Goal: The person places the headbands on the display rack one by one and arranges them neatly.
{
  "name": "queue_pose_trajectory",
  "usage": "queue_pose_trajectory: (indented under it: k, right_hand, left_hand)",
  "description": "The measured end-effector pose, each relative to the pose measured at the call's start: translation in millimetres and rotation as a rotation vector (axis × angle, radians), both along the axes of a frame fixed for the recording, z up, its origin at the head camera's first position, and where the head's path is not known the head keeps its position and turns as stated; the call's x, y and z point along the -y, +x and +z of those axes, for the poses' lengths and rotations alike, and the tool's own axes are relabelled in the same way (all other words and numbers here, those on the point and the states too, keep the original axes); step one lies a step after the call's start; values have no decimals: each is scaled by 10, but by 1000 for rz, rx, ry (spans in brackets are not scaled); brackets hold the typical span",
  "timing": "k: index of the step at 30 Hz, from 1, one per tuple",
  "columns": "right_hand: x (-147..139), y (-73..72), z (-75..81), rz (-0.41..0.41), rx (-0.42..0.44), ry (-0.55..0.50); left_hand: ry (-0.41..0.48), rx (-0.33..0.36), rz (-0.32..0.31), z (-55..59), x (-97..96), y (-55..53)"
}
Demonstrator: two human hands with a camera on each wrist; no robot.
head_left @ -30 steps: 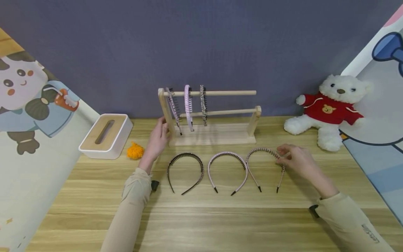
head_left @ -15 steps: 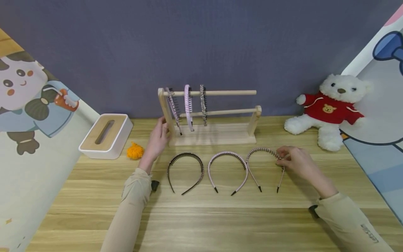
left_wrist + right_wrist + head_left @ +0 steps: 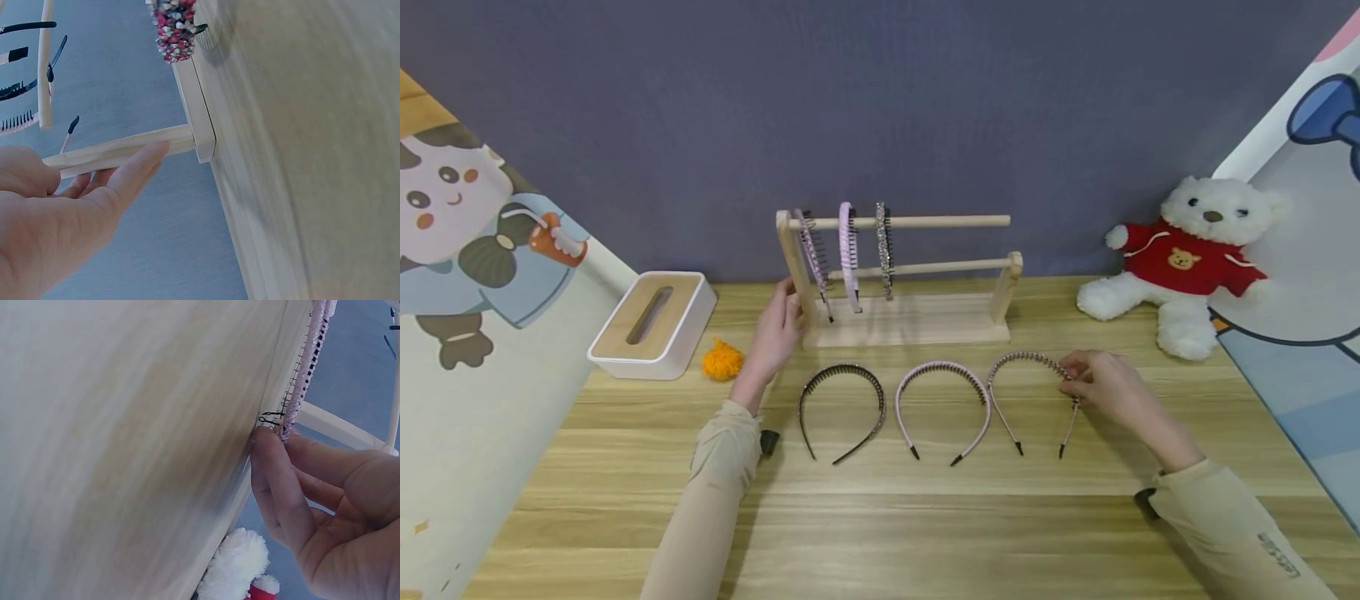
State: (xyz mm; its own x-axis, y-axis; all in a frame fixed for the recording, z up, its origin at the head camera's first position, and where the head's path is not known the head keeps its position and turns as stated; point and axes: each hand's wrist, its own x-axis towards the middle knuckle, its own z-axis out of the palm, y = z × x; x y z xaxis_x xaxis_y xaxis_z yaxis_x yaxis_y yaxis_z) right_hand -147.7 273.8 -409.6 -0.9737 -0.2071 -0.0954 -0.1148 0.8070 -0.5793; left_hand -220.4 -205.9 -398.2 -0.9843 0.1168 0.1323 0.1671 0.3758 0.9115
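My right hand [image 3: 1112, 387] pinches the right side of a beaded headband [image 3: 1026, 357] between thumb and fingers; its two ends point toward me on the table. In the right wrist view, the fingertips sit close over the tabletop. My left hand [image 3: 775, 333] holds the left post [image 3: 125, 147] of a wooden headband rack [image 3: 910, 329], thumb and fingers on either side. A pink headband [image 3: 899, 408] and a dark beaded headband [image 3: 880, 392] lie in a row left of the pinched one. On the rack's upper bar hang a beaded headband [image 3: 811, 254], a pink one [image 3: 847, 250] and a glittery one [image 3: 883, 250].
A white tissue box [image 3: 681, 354] with a wooden lid stands at the left, beside an orange fuzzy ball [image 3: 722, 360]. At the back right sits a white teddy bear [image 3: 1180, 258] in a red top. A dark wall [image 3: 1075, 125] rises behind the table [image 3: 940, 533].
My right hand has closed in a little on the headband, which has shifted very slightly to the right. My left hand stays at the rack post.
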Motion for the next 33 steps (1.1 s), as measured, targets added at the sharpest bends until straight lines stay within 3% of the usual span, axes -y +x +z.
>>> queue_pose_trajectory:
  k: [23,33]
  right_hand:
    - [-80,-6,130,-11,39,-84]
    - [-107,-39,257,-53,3,-89]
  left_hand:
    - [-16,12,0,3,3,11]
    - [-15,19,-1,7,3,13]
